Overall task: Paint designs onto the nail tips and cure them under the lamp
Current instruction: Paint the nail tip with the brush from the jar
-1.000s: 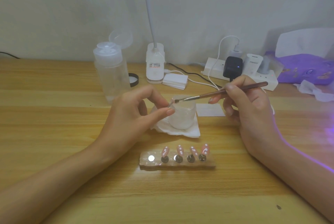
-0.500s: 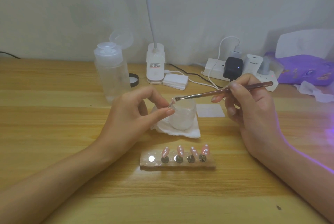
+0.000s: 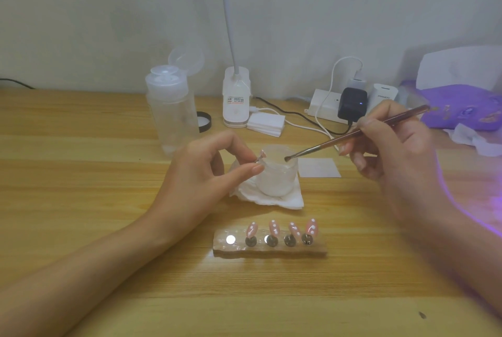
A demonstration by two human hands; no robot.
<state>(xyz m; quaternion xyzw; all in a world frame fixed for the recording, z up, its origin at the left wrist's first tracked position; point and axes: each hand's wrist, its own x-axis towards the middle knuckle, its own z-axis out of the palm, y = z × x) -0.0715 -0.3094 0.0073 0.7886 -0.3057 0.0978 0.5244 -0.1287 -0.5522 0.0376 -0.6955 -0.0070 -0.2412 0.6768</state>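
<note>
Left hand pinches a small nail tip, seemingly on a stub; right hand grips brush, bristles over the cup; four dotted tips on holder nearer on the surface.

Four nail tips stand on one holder, a fifth nail tip off it, beside one brush, one cup, one bottle.

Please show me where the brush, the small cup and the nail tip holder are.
brush (image 3: 326,144), head view, on its shaft.
small cup (image 3: 277,180), head view, on its front wall.
nail tip holder (image 3: 271,252), head view, on its front edge.
</note>
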